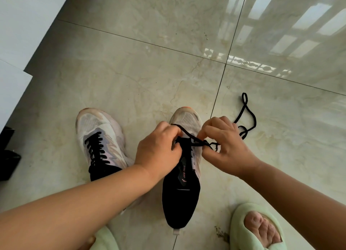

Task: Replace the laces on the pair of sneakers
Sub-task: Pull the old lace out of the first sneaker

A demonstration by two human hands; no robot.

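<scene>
Two white, lilac and black sneakers stand on the tiled floor, toes pointing away from me. The left sneaker (97, 137) is fully laced in black. The right sneaker (184, 184) has a black lace (247, 115) threaded only at its lowest eyelets. My left hand (159, 147) pinches one strand of that lace over the forefoot. My right hand (224, 143) pinches the other strand at the shoe's right side. The lace's free length trails in loops on the floor to the right, behind my right hand.
Pale green slippers are at the bottom, one (258, 229) with my toes showing, the other (106, 240) partly under my left arm. A white cabinet face (16, 44) and a black object (8, 154) stand at the left. Glossy marble tiles (168, 53) stretch ahead.
</scene>
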